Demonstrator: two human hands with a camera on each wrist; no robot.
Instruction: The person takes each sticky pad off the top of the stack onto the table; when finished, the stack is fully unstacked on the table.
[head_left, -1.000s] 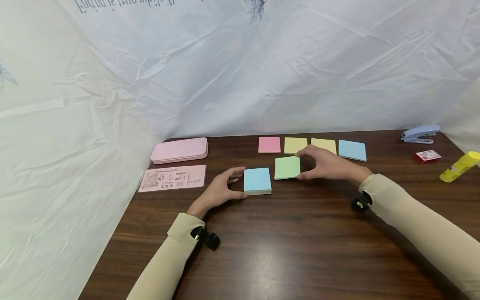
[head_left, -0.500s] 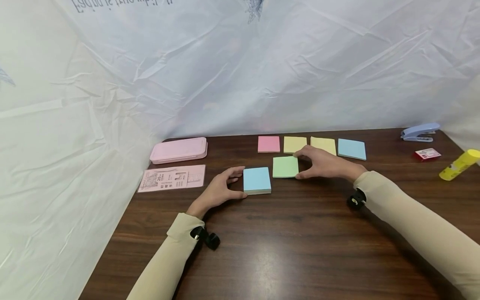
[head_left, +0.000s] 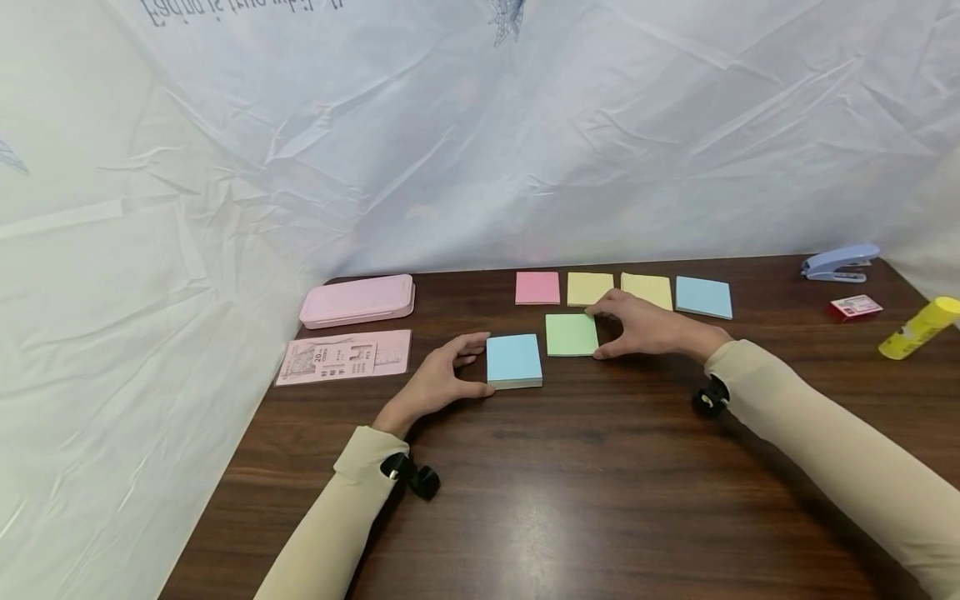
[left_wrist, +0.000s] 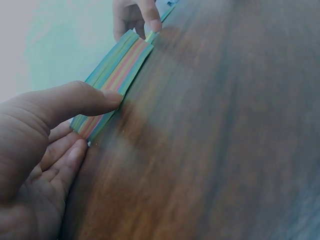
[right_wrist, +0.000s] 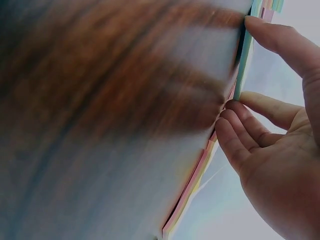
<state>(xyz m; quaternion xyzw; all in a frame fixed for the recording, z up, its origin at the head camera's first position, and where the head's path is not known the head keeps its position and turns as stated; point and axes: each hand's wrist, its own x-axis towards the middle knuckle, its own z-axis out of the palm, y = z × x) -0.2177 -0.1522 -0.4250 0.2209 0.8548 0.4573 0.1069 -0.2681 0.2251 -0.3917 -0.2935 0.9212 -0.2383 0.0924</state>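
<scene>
Green sticky note [head_left: 572,334], a thin, near-square sheet of matte paper, lies flat on the dark wood-grain table [head_left: 570,500] just above the middle of the head view; its edges run roughly square to the table's far edge, with no clear long axis. The right hand [head_left: 645,327] holds it by its right edge, thumb at the near corner and forefinger at the far corner, fingers curled in a narrow pinch. In the right wrist view the fingertips [right_wrist: 227,107] meet the paper's thin edge.

Just left of the green sheet sits a blue-topped pad of sticky notes [head_left: 513,361], a thick square block whose side shows stacked bands of colour in the left wrist view. The left hand [head_left: 442,379] grips its left side, thumb along the near edge and fingers curled at the far corner.

Behind, in a row across the upper middle, lie a pink note [head_left: 537,287], two yellow notes [head_left: 589,288] [head_left: 648,289] and a blue note [head_left: 703,297], all flat and square.
</scene>
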